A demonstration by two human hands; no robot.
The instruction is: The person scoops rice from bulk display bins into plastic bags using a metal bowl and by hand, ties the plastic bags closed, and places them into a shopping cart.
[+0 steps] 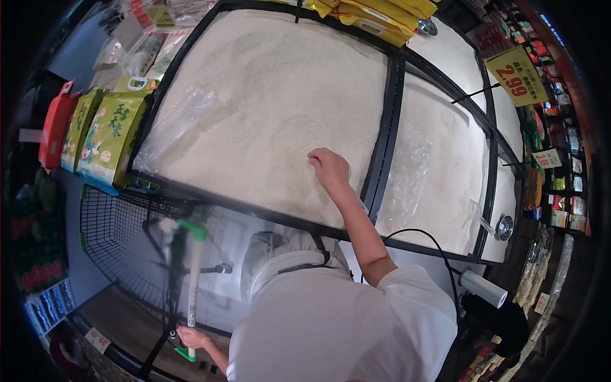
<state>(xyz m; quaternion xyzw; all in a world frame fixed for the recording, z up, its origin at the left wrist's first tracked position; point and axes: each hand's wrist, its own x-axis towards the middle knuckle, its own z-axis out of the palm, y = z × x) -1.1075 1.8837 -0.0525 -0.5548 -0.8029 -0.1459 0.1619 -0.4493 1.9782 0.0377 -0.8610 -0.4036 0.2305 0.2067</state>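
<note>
Now my right hand (331, 170) is over the white rice (261, 95), fingers bent inward and the back of the hand upward; whether it touches the surface or hangs just above it, and whether any grains are in it, I cannot tell. The rice fills the open bin (242, 208) in front of me, and my right hand is over its near right part, close to the black divider (386, 121). My left hand (194, 337) is closed around the near end of the cart handle (195, 286), which deserves a steady hold so that the cart (114, 223) does not roll. For good handling of the rice, I judge that a low wrist, loosely cupped fingers and slow movement suit best, since loose grains slip easily through gaps. Staying inside the rim matters too: so near the divider, a quick flick could scatter rice into the next bin (439, 140). The clear plastic sheet (175, 130) lies at the left side, well apart from my right hand, and is better not dragged across.
</note>
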